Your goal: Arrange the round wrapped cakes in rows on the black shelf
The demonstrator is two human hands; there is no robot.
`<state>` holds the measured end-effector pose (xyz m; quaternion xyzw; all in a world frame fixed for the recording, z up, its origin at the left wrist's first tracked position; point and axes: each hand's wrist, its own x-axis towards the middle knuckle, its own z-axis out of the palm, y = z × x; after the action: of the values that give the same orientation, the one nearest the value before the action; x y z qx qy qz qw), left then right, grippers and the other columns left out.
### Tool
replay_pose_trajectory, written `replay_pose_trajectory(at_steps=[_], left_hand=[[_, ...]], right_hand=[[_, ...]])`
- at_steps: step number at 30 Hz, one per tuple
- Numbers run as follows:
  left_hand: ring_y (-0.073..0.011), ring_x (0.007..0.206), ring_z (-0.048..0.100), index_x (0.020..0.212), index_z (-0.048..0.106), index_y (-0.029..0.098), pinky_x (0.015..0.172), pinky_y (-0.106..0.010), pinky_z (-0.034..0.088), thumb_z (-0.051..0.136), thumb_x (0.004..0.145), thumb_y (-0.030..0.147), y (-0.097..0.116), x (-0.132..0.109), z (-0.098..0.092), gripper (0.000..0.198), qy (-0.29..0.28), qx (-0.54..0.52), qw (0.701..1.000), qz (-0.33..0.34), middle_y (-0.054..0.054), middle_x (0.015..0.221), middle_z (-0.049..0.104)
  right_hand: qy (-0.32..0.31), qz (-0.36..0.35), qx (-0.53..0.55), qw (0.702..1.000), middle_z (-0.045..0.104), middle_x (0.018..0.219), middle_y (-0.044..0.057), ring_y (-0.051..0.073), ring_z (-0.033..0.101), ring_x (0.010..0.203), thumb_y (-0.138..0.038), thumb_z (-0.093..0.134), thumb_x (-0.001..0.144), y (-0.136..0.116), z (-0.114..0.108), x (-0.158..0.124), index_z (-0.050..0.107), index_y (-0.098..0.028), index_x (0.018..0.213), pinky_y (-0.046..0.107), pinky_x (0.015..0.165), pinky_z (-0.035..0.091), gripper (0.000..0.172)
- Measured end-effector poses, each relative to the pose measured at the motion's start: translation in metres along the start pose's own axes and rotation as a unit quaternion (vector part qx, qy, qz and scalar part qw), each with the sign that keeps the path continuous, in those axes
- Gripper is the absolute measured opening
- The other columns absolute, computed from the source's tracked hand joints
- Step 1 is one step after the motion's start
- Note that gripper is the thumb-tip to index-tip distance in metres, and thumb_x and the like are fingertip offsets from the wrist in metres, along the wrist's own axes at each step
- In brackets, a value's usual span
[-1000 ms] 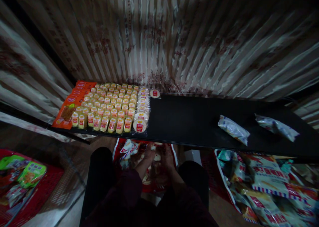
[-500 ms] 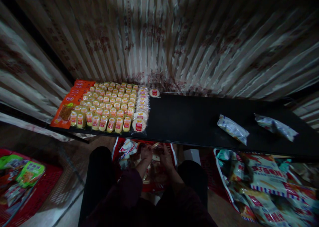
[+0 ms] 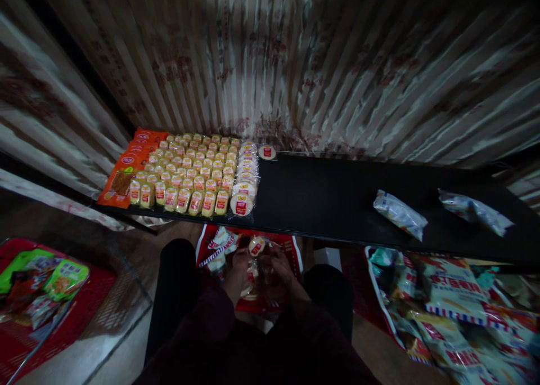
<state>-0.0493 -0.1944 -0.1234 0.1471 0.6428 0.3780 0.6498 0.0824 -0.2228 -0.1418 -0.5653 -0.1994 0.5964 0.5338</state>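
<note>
My left hand (image 3: 238, 264) and my right hand (image 3: 279, 261) are close together over a red basket (image 3: 295, 255) of wrapped snacks between my knees. Between them they hold a stack of round wrapped cakes (image 3: 255, 246) with red labels, lifted just above the basket. Both hands have fingers curled around the stack. On the black shelf (image 3: 329, 199) ahead, rows of small yellow wrapped cakes (image 3: 189, 174) lie beside a column of round wrapped cakes (image 3: 244, 179). One single round cake (image 3: 267, 152) lies at the shelf's back edge.
Orange snack packs (image 3: 126, 168) lie at the shelf's left end. Two silvery bags (image 3: 400, 213) (image 3: 475, 211) lie on its right part. A red basket (image 3: 25, 340) with green packs stands on the floor left; a large bag of striped packets (image 3: 447, 312) sits right. A striped curtain hangs behind.
My hands rose from inside the basket and now hold a stack of round cakes higher up, its top label showing. The view shifted slightly.
</note>
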Motion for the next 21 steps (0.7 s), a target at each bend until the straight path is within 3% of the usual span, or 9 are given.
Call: replay_pose_trajectory(at_steps=[3, 8, 14, 21], left_hand=[[-0.0088, 0.05, 0.053, 0.073, 0.055, 0.015, 0.054, -0.023, 0.045, 0.06, 0.068, 0.006, 0.004, 0.003, 0.001, 0.012, 0.012, -0.026, 0.999, -0.028, 0.002, 0.059, 0.058], [-0.0102, 0.055, 0.058, 0.066, 0.054, 0.016, 0.062, -0.025, 0.05, 0.066, 0.061, 0.006, 0.011, -0.004, -0.005, 0.017, -0.005, -0.065, 0.997, -0.044, 0.001, 0.06, 0.06], [-0.0114, 0.059, 0.061, 0.066, 0.054, 0.016, 0.065, -0.026, 0.052, 0.068, 0.061, 0.008, 0.009, -0.018, -0.014, 0.017, -0.033, -0.083, 0.995, -0.05, 0.0, 0.06, 0.061], [-0.0087, 0.051, 0.057, 0.064, 0.052, 0.017, 0.057, -0.022, 0.048, 0.068, 0.056, 0.008, 0.005, -0.025, -0.013, 0.02, -0.062, -0.071, 0.994, -0.053, 0.003, 0.052, 0.057]], right_hand=[[0.027, -0.025, -0.007, 0.999, 0.07, 0.089, 0.003, 0.021, 0.064, 0.077, -0.031, 0.078, 0.043, -0.006, 0.004, -0.002, 0.063, -0.024, 0.102, 0.035, 0.072, 0.051, 0.06], [0.054, 0.025, 0.01, 0.998, 0.072, 0.088, 0.003, 0.022, 0.066, 0.082, -0.033, 0.079, 0.048, -0.013, 0.011, -0.008, 0.064, -0.024, 0.103, 0.035, 0.073, 0.052, 0.057], [0.024, -0.006, 0.003, 1.0, 0.072, 0.087, 0.002, 0.022, 0.065, 0.088, -0.034, 0.078, 0.05, -0.015, 0.013, -0.011, 0.065, -0.024, 0.102, 0.036, 0.08, 0.05, 0.054], [0.015, 0.017, -0.002, 1.0, 0.071, 0.084, 0.002, 0.017, 0.065, 0.071, -0.034, 0.074, 0.052, -0.012, 0.018, -0.021, 0.065, -0.024, 0.105, 0.03, 0.063, 0.05, 0.055]])
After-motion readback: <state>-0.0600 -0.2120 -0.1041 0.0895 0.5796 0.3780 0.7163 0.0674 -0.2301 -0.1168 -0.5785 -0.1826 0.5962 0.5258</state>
